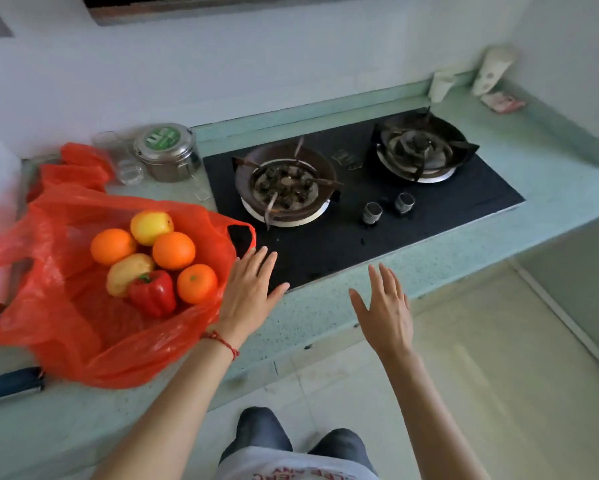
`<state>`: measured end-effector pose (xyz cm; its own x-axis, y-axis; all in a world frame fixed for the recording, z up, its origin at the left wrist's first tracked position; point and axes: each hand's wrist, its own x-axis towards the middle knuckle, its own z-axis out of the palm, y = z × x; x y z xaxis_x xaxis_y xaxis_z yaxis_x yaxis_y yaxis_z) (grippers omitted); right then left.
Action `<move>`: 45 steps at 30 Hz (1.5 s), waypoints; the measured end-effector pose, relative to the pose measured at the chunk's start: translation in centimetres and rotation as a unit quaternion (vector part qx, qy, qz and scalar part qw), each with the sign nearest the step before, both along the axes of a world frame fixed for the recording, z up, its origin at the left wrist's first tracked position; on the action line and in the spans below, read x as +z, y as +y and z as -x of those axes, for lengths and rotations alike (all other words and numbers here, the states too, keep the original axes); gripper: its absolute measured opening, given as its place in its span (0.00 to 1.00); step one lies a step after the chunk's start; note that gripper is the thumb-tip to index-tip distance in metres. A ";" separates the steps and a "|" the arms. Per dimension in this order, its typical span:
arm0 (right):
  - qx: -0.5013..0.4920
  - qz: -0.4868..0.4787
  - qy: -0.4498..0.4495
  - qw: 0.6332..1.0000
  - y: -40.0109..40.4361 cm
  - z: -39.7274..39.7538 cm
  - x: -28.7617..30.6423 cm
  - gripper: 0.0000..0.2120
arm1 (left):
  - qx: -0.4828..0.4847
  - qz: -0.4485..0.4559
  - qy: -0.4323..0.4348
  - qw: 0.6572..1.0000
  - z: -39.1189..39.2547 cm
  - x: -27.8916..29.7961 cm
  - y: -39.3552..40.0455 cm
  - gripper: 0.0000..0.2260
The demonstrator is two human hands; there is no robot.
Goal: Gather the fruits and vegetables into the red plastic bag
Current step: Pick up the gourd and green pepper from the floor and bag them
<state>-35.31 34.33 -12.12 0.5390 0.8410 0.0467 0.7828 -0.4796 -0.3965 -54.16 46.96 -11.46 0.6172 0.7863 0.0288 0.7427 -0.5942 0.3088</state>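
On green speckled counter (325,317), at 9 o'clock of frame: red plastic bag (66,327), mouth spread wide, holding six items. Inside bag: yellow apple (151,226) at 12 o'clock of pile, orange (113,246) at 10 o'clock, second orange (173,250) at centre-right, third orange (197,284) at 4 o'clock, potato (126,273) at 8 o'clock, red bell pepper (153,293) at 6 o'clock, touching potato and third orange. Left hand (247,289) at 3 o'clock of bag, flat, fingers spread, empty, palm down, edge against bag rim; red string bracelet (221,342) on wrist. Right hand (386,313) at 3 o'clock of left hand, well apart from bag, open, fingers spread, gripping nothing, over counter front edge. Black gas hob (325,244) at 12 o'clock of hands, two burners, two knobs (388,207). Steel lidded tin (168,152) and clear glass jar (121,157) at 12 o'clock of bag. Dark handle (10,382) at 7 o'clock, partly under bag
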 end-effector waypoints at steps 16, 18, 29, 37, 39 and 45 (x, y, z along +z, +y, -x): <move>-0.331 -0.022 -0.024 0.943 -19.1 -7.6 -0.7 0.26 | -0.325 -0.028 0.029 0.945 -19.0 0.8 -9.8 0.27; -0.376 -0.019 -0.027 0.926 -21.1 -7.3 -0.9 0.26 | -0.374 -0.030 0.023 0.927 -21.0 0.7 -11.2 0.27; -0.615 0.022 -0.013 0.788 -29.5 0.1 -1.0 0.27 | -0.602 -0.040 0.035 0.797 -25.9 -0.9 -20.1 0.27; -0.735 0.016 -0.002 0.678 -36.0 6.4 -1.5 0.27 | -0.708 -0.030 0.020 0.706 -25.9 -1.2 -29.2 0.32; -0.755 0.011 0.002 0.656 -37.6 7.4 -1.4 0.29 | -0.724 -0.027 0.011 0.689 -26.0 -1.1 -31.7 0.28; -0.777 -0.002 0.021 0.630 -43.3 8.9 -1.0 0.27 | -0.756 -0.024 0.002 0.654 -26.0 -0.9 -38.7 0.26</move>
